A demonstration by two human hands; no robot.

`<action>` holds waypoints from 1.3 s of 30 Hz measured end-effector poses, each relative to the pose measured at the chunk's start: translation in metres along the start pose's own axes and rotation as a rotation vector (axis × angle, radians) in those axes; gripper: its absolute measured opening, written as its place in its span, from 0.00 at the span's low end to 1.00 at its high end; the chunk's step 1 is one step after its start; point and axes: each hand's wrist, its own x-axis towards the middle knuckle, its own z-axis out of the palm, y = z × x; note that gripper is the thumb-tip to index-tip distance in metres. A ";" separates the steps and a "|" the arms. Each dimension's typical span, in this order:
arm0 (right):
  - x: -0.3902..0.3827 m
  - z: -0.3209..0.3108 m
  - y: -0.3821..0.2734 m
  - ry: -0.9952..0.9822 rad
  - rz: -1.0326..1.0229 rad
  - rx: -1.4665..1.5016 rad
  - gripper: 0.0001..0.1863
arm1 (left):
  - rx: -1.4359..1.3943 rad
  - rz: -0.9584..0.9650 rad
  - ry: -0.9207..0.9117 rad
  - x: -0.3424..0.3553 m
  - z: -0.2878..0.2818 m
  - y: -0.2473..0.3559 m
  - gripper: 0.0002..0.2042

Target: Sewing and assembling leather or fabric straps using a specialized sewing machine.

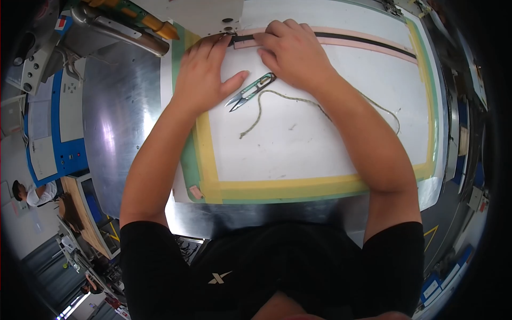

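A narrow black strip (368,42) lies along a longer pink strip (349,45) across the far side of the white work sheet (298,144). My left hand (202,74) rests flat at the strips' left end, its fingertips at the black end and its thumb spread away. My right hand (296,53) is a little to the right, fingers bent, with the index fingertip and thumb on the black strip. Between and below my hands lie thread snips (250,92), blades pointing down-left. A greenish cord (260,106) curves beside them and passes under my right forearm.
Yellow tape (288,185) and green tape (189,160) border the sheet. A bare metal surface (120,117) extends on the left. A metal tube (125,34) and orange-yellow machine part (152,24) stand at the far left. Another person (40,193) is in the background left.
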 end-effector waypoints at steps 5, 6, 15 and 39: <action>-0.002 0.000 0.002 0.008 0.005 -0.001 0.09 | -0.414 -0.190 -0.291 0.007 -0.010 -0.022 0.33; -0.002 0.000 0.003 0.014 0.012 -0.003 0.09 | -0.360 -0.058 -0.316 0.006 -0.009 -0.027 0.34; -0.002 0.000 0.000 -0.015 0.011 0.013 0.11 | -0.268 0.101 -0.364 0.018 -0.001 -0.036 0.29; 0.064 0.014 0.025 -0.220 0.039 0.372 0.12 | 0.010 -0.016 -0.177 -0.003 -0.009 -0.007 0.27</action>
